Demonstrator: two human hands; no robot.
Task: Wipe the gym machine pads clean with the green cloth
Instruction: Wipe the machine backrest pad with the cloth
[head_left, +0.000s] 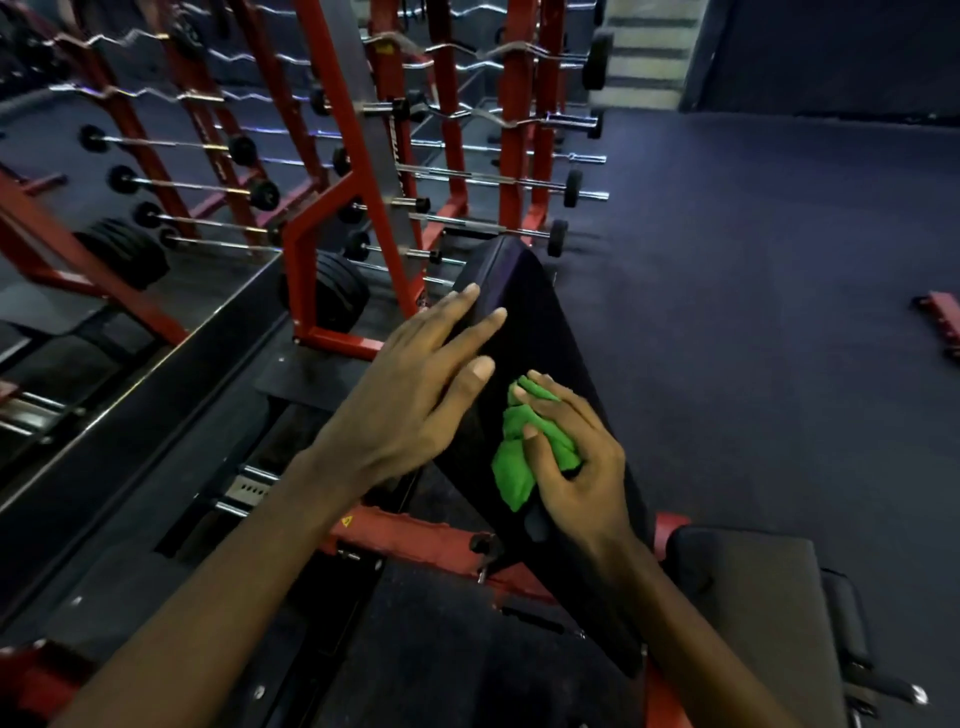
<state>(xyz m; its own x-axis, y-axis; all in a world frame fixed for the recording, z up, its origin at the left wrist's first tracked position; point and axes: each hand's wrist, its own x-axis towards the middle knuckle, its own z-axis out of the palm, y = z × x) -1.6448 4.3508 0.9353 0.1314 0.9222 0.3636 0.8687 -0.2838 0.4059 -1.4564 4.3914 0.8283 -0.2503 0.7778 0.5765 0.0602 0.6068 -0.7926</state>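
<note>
Dark floor (753, 260) is filling the view from 1 to 4 o'clock, and pale stairs (644, 52) are showing at 1 o'clock. From 9 to 12 o'clock red racks (511, 104) are carrying rows of barbells (573, 188), with black plates (124, 249) stacking up at 9 o'clock. At the middle a black pad (530, 312) is slanting up toward 12 o'clock over a red frame (415, 535). A black seat (753, 597) is lying at 5 o'clock, just beside the pad's lower end.

The right hand (576, 467) is grasping the green cloth (519, 462), its fingers (553, 397) curling round the bunched fabric and pressing it against the pad's face. The cloth is lying at 9 o'clock of that hand, poking out from under the fingers between 7 and 11 o'clock, with a loose fold hanging toward 7 o'clock. It is touching the pad near the left edge, about midway along the pad.

The left hand (410, 395) is released, its fingers straight and spreading, resting on the pad's left edge at 10 o'clock of the cloth. Its thumb is lying just beside the cloth's top, apart from it. The 2 forearms are reaching in from 6 and 7 o'clock.
</note>
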